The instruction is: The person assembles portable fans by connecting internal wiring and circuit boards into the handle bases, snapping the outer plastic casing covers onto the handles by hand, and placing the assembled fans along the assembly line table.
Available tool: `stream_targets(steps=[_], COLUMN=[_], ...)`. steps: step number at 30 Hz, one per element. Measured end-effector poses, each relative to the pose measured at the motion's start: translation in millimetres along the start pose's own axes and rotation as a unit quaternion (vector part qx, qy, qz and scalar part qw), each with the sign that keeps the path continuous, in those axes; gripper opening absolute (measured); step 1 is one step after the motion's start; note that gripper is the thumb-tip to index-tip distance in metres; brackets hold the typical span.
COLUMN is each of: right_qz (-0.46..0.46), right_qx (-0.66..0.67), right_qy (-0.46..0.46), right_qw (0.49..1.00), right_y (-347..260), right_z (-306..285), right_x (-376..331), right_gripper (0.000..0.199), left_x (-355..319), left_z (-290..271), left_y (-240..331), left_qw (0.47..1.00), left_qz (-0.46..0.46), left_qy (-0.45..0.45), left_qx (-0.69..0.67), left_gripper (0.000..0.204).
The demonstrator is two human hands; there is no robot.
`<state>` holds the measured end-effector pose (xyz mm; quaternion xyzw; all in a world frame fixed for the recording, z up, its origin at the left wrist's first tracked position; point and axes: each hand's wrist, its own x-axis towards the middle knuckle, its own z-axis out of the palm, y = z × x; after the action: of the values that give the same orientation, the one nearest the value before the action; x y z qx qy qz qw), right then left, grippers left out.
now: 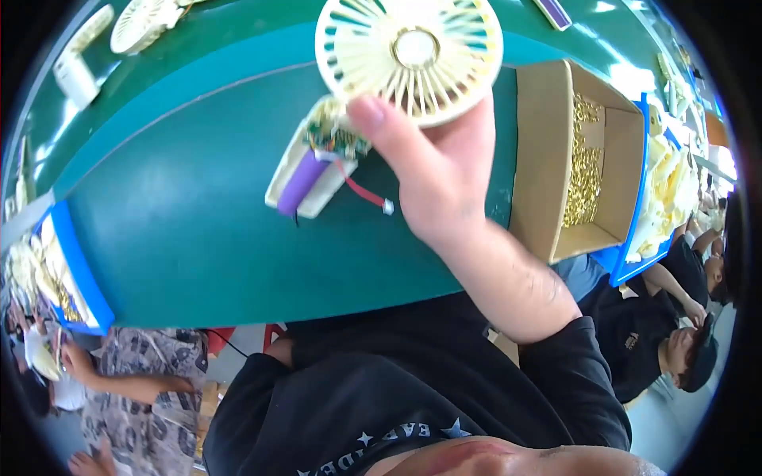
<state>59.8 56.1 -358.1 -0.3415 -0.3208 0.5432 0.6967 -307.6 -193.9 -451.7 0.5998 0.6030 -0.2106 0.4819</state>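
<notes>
In the head view, we see our right hand (444,170) raised over the green table (182,230), its fingers and thumb closed around a cream handheld fan (409,51), gripping just under the round grille. The fan's handle half (305,170) hangs open to the left of the hand, showing a purple battery cell (302,182), a small circuit board (333,136) and a red wire (361,190) that ends in a loose white connector (387,207). Our left hand is not in view, so we cannot tell how its fingers stand. To the right of the fan sits a cardboard box (540,159) with gold-coloured small parts (585,163) along its floor, and beyond that a blue bin (639,238) of cream pieces. We judge the main risk to be the open handle: held by the head alone, the cell could slip from its shell and drag on the wires. The dangling connector could also snag on the box edge or our thumb and strain its joint at the board. A tighter squeeze on the grille might bend its thin ribs.
</notes>
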Motion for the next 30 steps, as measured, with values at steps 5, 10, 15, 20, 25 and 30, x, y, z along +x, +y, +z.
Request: stream_targets(steps=[5,10,15,20,25,30], right_qz=[0.0,0.018,0.085,0.064,0.004,0.0], right_qx=[0.012,0.01,-0.001,-0.061,-0.12,-0.101], right_qy=[0.049,0.021,-0.01,-0.122,-0.208,-0.328], right_qw=[0.999,1.0,0.996,0.989,0.971,0.939], right_y=[6.3,-6.3,-89.5,-213.9,-372.0,-472.0], right_z=[-5.2,2.6,53.6,117.8,195.1,276.9], right_x=[-2.3,-5.9,-23.4,-81.9,-132.3,-160.9], right_gripper=[0.06,0.047,0.045,0.04,0.046,0.053], left_x=[40.8,41.1,-33.7,-193.5,-483.7,-562.7], left_z=[14.1,48.3,58.5,91.8,-39.7,-138.9], left_y=[-11.4,-32.4,25.9,37.8,212.1,324.0], left_qw=[0.999,0.999,0.99,0.966,0.945,0.714], left_qz=[0.007,0.018,0.04,0.057,0.12,0.396], left_qy=[-0.035,0.02,0.122,0.24,0.047,0.482], left_qx=[-0.019,-0.034,-0.055,-0.076,-0.301,-0.317], left_gripper=[0.038,0.034,0.03,0.028,0.02,0.019])
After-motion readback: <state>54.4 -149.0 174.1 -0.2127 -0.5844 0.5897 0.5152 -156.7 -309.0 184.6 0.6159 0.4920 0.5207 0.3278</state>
